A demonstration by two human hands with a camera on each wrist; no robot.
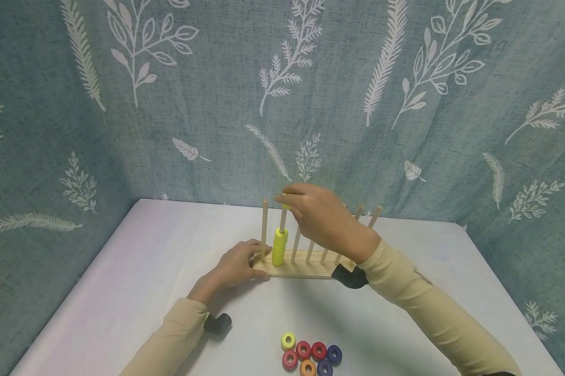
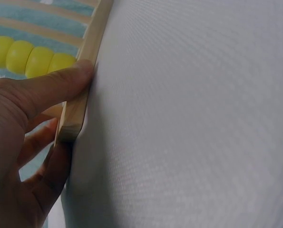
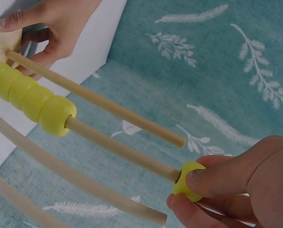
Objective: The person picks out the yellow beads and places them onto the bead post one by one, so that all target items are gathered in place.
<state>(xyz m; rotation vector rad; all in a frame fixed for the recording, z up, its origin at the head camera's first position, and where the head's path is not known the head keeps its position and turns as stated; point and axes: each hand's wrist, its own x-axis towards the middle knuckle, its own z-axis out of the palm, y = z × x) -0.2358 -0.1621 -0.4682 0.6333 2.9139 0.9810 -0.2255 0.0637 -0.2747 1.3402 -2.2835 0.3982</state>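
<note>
A wooden peg stand [image 1: 291,270] with a row of upright pegs stands on the white table. My left hand [image 1: 235,265] grips its left end, thumb on the near edge and fingers on the far side, as the left wrist view shows. Several yellow beads [image 1: 279,249] are stacked on the second peg from the left. At the top of that same peg, my right hand [image 1: 322,219] pinches one more yellow bead [image 3: 184,186] between thumb and fingers. In the right wrist view the peg's tip meets this bead's hole. The leftmost peg [image 1: 264,227] is bare.
Loose beads lie in a cluster on the near table: one yellow bead [image 1: 288,348], several red beads [image 1: 319,357], an orange bead [image 1: 302,368] and dark blue beads [image 1: 339,355]. A teal leaf-patterned curtain [image 1: 226,104] hangs behind and beside the table [image 1: 122,292].
</note>
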